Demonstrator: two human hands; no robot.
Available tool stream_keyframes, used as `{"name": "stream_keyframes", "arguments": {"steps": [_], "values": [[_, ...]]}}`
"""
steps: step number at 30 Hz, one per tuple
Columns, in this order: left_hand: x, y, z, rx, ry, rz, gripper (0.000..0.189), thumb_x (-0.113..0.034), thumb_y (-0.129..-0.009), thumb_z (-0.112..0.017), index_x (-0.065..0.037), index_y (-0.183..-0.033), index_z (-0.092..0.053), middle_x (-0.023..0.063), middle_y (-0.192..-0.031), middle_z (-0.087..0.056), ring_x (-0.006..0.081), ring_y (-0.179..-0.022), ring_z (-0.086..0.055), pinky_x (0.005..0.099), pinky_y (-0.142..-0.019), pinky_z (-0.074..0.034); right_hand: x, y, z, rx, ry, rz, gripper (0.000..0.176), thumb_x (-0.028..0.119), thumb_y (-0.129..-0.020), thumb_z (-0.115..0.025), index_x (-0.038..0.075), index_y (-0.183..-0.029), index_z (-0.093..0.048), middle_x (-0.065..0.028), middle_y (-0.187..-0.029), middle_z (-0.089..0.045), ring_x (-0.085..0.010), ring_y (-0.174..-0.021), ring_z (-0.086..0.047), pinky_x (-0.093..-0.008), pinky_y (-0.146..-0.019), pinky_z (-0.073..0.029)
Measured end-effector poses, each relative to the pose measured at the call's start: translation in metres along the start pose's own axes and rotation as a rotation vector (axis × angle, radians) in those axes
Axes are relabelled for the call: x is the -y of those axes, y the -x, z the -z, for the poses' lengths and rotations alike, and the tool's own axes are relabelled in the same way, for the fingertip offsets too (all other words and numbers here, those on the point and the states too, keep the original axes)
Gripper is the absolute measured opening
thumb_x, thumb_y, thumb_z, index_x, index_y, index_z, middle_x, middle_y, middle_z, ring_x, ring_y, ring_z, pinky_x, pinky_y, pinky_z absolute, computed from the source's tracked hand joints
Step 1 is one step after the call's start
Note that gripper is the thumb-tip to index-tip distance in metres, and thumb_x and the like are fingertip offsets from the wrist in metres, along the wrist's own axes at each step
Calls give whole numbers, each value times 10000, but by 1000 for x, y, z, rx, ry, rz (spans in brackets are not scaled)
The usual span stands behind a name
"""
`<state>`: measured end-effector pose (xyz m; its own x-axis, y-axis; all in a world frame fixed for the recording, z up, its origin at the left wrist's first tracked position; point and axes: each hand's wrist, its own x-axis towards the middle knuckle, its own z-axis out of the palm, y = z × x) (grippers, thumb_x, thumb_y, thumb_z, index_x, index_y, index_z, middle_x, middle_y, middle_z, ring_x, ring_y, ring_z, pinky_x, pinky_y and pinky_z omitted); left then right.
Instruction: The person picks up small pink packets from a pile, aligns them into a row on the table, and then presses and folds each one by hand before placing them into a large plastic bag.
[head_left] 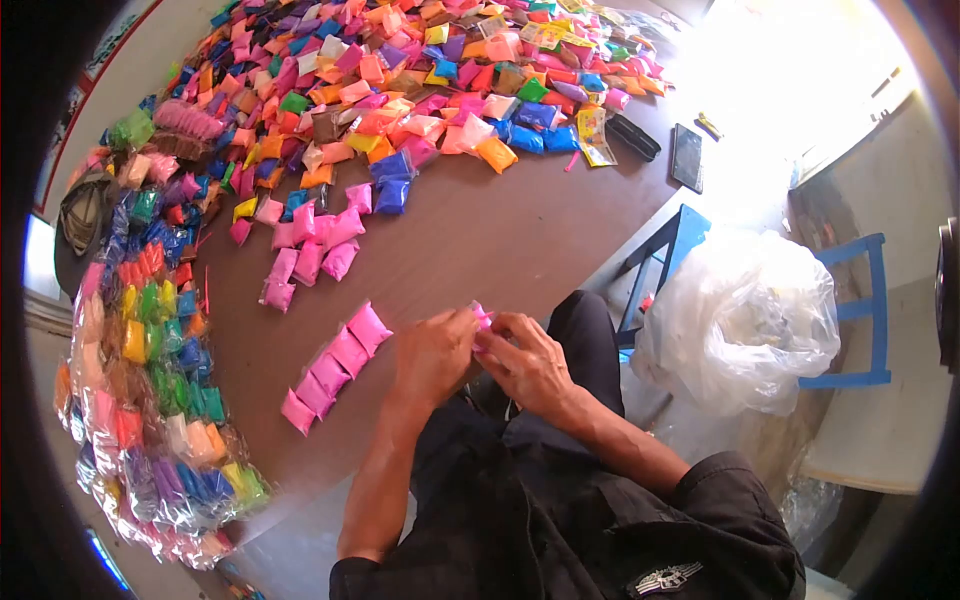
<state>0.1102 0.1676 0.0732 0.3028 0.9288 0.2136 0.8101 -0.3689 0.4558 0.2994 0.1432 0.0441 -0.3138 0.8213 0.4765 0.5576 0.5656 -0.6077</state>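
Note:
Between my two hands, just past the table's near edge, is a small pink packet [482,317]. My left hand [436,350] closes its fingers on one side of it, and my right hand [527,362] pinches it from the other side. Most of the packet is hidden behind the fingers. To the left of my left hand, a row of several pink packets [338,366] lies on the brown table [440,250]. Farther back, a loose cluster of pink packets [312,245] lies on the same surface.
A large heap of coloured packets [400,90] covers the table's far side. Bagged packets [160,400] line the left edge. A black phone [687,157] and a dark case [633,137] lie at the far right. A clear plastic bag [740,320] sits by a blue chair [862,310].

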Motion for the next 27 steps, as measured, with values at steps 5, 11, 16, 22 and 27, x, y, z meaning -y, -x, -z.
{"name": "stream_keyframes", "arguments": {"steps": [5,11,16,22,27], "values": [[9,-13,1,-7,32,113,200,-230,-1044,-666,-56,-953,-705,191,-918,-741,438,-848,-721,534,-703,-543,-3,-1,-1,-22,-14,-7,314,93,-831,-895,86,-1123,-781,-104,-1121,-665,-300,-982,-710,-413,-796,-615],[-10,15,9,-66,65,89,177,-190,-1031,-697,-86,-896,-646,147,-835,-727,396,-761,-725,507,-622,-544,-4,-4,-2,-32,-37,-50,298,116,-838,-900,72,-1107,-779,-117,-1096,-680,-307,-975,-713,-406,-813,-612],[11,12,-9,-193,49,187,136,-172,-1027,-731,-49,-971,-709,189,-898,-756,413,-803,-745,488,-653,-557,-5,-6,4,11,-61,-13,305,95,-852,-888,41,-1130,-776,-133,-1119,-691,-320,-986,-717,-419,-827,-613],[-16,43,-12,-203,162,111,117,-128,-1021,-744,-43,-955,-698,171,-854,-746,380,-750,-746,461,-620,-548,-9,0,6,36,-43,-57,270,77,-896,-846,23,-1154,-786,-154,-1134,-703,-336,-1000,-722,-426,-831,-613],[14,24,-22,-282,55,191,170,-146,-1029,-734,-86,-897,-645,145,-802,-722,373,-734,-735,479,-595,-545,-4,-4,5,34,-21,-62,217,86,-915,-833,31,-1122,-799,-148,-1109,-707,-331,-975,-725,-429,-822,-611]]}}
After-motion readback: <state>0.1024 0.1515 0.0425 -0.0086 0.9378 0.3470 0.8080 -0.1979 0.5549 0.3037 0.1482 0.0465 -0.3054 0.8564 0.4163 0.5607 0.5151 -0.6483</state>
